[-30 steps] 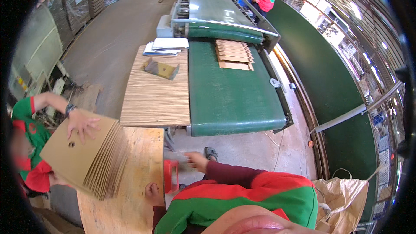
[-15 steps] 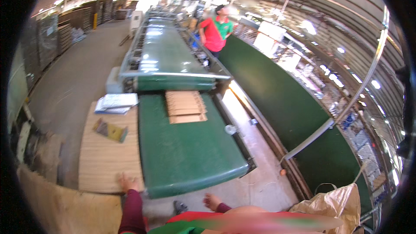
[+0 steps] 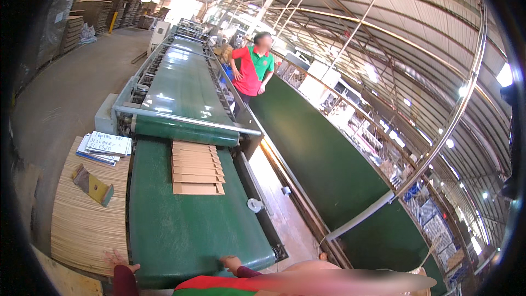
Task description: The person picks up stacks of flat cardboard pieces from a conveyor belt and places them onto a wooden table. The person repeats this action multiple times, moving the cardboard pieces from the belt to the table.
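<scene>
My left hand (image 3: pixel 121 260) rests with fingers spread at the near right corner of a light wooden board (image 3: pixel 82 230), and it holds nothing. At the near edge of the green conveyor belt (image 3: pixel 186 235), my right hand (image 3: pixel 231 263) is on or just above the surface, its fingers loosely apart and nothing visible in them. Farther up the belt lies an overlapping row of flat brown cardboard pieces (image 3: pixel 197 172), with its far end under the raised upper conveyor (image 3: pixel 183 130).
Papers (image 3: pixel 108 145) and a yellow-brown angled bracket (image 3: pixel 93 185) lie on the board. A co-worker in a red and green shirt (image 3: pixel 253 71) stands beyond the upper conveyor, beside a long green panel (image 3: pixel 307 137). Stacked sheets (image 3: pixel 90 13) stand far left.
The cardboard row reaches farther out from under the upper conveyor, showing more pieces. My right hand has moved from beside my body to the belt's near edge. The view has turned right.
</scene>
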Available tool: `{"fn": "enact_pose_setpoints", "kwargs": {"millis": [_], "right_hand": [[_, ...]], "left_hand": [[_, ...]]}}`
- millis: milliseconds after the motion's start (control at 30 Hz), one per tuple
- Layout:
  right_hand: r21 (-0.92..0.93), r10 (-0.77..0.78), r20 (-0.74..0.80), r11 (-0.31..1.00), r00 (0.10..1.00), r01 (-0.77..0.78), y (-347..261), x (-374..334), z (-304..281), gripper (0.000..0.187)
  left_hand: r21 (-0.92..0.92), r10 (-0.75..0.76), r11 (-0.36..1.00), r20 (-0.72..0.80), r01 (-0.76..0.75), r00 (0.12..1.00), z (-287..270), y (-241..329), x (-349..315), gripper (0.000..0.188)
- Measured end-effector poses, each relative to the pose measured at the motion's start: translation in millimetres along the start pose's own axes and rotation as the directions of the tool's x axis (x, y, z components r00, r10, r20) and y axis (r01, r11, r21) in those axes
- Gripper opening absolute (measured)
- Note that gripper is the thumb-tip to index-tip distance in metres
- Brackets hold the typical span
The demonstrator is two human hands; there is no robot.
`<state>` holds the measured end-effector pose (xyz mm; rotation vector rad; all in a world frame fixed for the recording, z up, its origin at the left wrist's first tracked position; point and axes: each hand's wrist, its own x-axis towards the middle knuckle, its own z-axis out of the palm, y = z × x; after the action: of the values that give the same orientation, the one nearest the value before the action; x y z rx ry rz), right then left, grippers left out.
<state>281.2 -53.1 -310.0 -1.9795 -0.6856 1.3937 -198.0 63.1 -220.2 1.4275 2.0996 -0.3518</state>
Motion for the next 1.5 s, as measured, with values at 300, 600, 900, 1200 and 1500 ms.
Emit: {"fn": "enact_pose_setpoints", "kwargs": {"millis": [300, 600, 900, 1200, 1500], "right_hand": [[-0.907, 0.078, -0.241, 0.336, 0.967, -0.253, -59, -2, 17, 0.099], [-0.968, 0.227, -0.161, 0.153, 0.961, -0.199, -57, 13, 25, 0.126], [-0.957, 0.351, -0.205, 0.125, 0.914, -0.263, -47, 19, 30, 0.12], [-0.983, 0.226, -0.176, 0.013, 0.958, -0.184, -24, -9, 33, 0.116], [-0.993, 0.16, -0.107, 0.023, 0.981, -0.112, -16, -11, 28, 0.111]], "left_hand": [[0.03, 0.053, 0.998, -0.094, -0.05, 0.994, 35, -7, 33, 0.138], [0.119, -0.081, 0.989, -0.021, 0.083, 0.997, 6, 13, 0, 0.125], [0.083, -0.128, 0.988, 0.002, 0.127, 0.992, -6, 20, -12, 0.124], [0.031, -0.112, 0.993, 0.019, 0.111, 0.994, -9, 20, -11, 0.127], [0.017, -0.109, 0.994, 0.019, 0.108, 0.994, -2, 16, -4, 0.122]]}}
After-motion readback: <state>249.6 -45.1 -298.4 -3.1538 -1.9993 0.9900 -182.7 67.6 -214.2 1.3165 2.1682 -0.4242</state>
